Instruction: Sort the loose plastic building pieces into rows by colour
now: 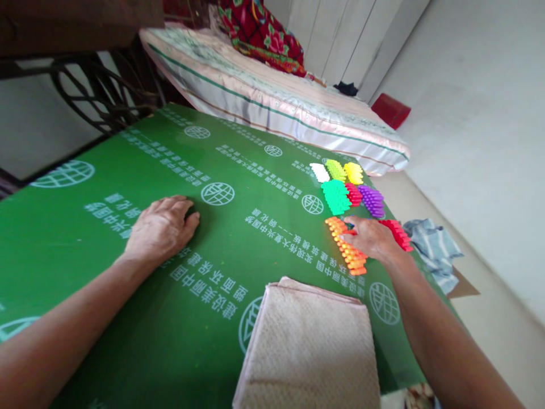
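My left hand lies palm down on the green tabletop, its fingers loosely bent and nothing visible under them. At the right side my right hand reaches into groups of small knobbly plastic pieces sorted by colour. Its thumb and index finger close in at the orange pieces, with a small dark spot between them that I cannot make out. Beyond that hand sit bright green pieces, dark red pieces and purple pieces. Red pieces lie partly hidden behind the wrist.
A folded beige cloth lies at the table's near edge. White, lime and yellow pieces stand at the far right corner. A bed borders the far side. A striped cloth is beyond the right edge.
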### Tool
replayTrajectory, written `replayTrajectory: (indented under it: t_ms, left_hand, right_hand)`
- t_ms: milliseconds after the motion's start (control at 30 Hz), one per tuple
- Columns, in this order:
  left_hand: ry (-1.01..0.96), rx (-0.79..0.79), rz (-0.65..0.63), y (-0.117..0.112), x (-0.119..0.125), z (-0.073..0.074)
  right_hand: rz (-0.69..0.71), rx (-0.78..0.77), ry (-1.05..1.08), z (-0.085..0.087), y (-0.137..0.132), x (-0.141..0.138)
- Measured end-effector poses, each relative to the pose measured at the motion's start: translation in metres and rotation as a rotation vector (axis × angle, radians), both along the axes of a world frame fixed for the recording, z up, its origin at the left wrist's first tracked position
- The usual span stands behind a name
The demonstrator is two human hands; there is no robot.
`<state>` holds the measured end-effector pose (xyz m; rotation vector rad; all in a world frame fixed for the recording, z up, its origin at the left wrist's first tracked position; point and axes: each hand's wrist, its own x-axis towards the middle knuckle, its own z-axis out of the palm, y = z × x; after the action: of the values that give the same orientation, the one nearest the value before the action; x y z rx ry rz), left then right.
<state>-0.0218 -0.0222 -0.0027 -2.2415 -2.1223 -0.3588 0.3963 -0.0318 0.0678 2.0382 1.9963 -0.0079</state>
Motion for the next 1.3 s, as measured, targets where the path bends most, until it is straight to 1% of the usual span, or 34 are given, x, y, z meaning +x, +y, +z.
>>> replayTrajectory:
  t_ms: [133,200,300,500,733,800,900,1000,1100,1200,1300]
  left_hand:
    - [-0.011,-0.01,-0.014,-0.001,0.0,0.003]
    - [-0.013,-0.012,-0.008,-0.001,0.0,0.004]
    - [-0.012,-0.013,-0.003,-0.001,0.0,0.003]
    - [-0.003,-0.014,-0.011,0.0,0.001,0.003]
    - [-0.005,-0.033,-0.004,-0.001,0.002,0.006]
    - [-0.003,-0.036,-0.004,-0.001,0.001,0.006]
    - [0.001,-0.041,0.003,0.0,0.001,0.007]
    - [0.002,-0.055,0.008,0.0,0.0,0.009]
    - [-0.012,-0.062,0.007,0.001,0.0,0.011]
    - [-0.038,-0.063,0.006,0.0,0.0,0.013]
    - [-0.05,-0.061,0.008,0.0,-0.002,0.015]
  right_hand:
    - [0.001,0.008,0.052,-0.001,-0.002,0.0]
    - [0.0,0.036,0.094,-0.001,-0.003,0.002]
    - [-0.019,0.085,0.16,-0.001,-0.003,0.008]
    - [-0.069,0.106,0.277,-0.003,-0.002,0.021]
    - [-0.036,0.126,0.314,-0.009,-0.002,0.021]
    - [-0.032,0.131,0.312,-0.008,-0.003,0.02]
    - [-0.048,0.157,0.286,-0.001,-0.007,0.019]
    - [-0.075,0.195,0.262,0.01,-0.016,0.017]
    - [-0.055,0.212,0.314,0.019,-0.032,0.011]
    - [-0.005,0.182,0.411,0.024,-0.056,-0.004]
    - [0.085,0.132,0.503,0.023,-0.087,-0.027]
